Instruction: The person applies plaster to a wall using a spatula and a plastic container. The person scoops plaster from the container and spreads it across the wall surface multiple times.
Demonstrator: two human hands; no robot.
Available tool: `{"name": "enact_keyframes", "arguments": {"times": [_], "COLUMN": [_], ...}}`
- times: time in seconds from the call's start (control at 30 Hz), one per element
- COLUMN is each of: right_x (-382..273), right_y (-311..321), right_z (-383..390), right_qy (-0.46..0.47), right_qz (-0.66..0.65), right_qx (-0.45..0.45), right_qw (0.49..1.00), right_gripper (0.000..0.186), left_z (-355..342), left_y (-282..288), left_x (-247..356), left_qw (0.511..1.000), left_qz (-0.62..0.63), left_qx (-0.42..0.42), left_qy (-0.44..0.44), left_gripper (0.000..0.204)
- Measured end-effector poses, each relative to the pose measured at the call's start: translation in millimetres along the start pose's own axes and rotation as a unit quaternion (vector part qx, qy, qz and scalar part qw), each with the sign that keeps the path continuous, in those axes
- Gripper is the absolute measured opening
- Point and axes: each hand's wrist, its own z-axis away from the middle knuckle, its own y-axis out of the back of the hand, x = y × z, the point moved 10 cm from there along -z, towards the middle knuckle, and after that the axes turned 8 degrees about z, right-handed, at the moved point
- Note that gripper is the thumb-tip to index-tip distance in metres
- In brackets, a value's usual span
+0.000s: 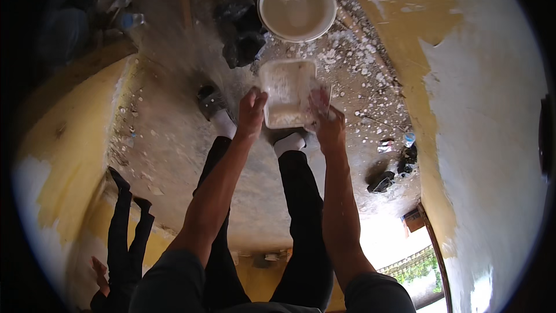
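Observation:
A whitish rectangular plastic tray (288, 120) with smears inside is held up in front of my feet. My left hand (252, 111) is closed on its left rim. At the tray's right side my right hand (328, 117) is closed and partly smeared by motion. A pale, blurred thing shows at its fingers, and I cannot make out what it is. Just beyond the tray stands a round white bucket (264, 20), with cloudy, whitish liquid in it.
White flakes (364, 64) litter the floor along the peeling yellow wall (405, 40). Black plastic bags (242, 49) lie left of the bucket, and dark scraps (381, 182) lie at the right. Another person's legs (120, 226) show at the lower left, beside a wall.

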Motion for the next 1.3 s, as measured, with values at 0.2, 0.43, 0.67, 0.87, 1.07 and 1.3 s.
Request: {"name": "enact_keyframes", "arguments": {"times": [0.2, 0.43, 0.67, 0.87, 1.07, 1.3], "right_x": [-202, -448, -619, -716, -772, -803], "right_y": [118, 206, 233, 213, 175, 158], "right_z": [162, 290, 370, 388, 396, 375], "right_qy": [-0.061, 0.112, 0.287, 0.255, 0.295, 0.271], "right_qz": [0.184, 0.217, 0.271, 0.269, 0.265, 0.303], "right_qx": [-0.024, 0.075, 0.272, 0.26, 0.246, 0.234], "right_qw": [0.981, 0.967, 0.877, 0.892, 0.884, 0.883], "right_gripper": [0.031, 0.033, 0.03, 0.021, 0.025, 0.033], "left_z": [175, 324, 415, 436, 436, 424], "left_y": [-113, -173, -222, -216, -189, -177], "left_x": [170, 352, 515, 589, 632, 660], "left_qw": [0.896, 0.871, 0.813, 0.816, 0.813, 0.781], "left_qz": [0.416, 0.397, 0.452, 0.431, 0.436, 0.458], "left_qx": [-0.122, -0.282, -0.365, -0.384, -0.385, -0.42], "left_qy": [0.099, 0.073, 0.032, -0.006, -0.023, -0.062], "left_gripper": [0.058, 0.073, 0.082, 0.073, 0.069, 0.069]}}
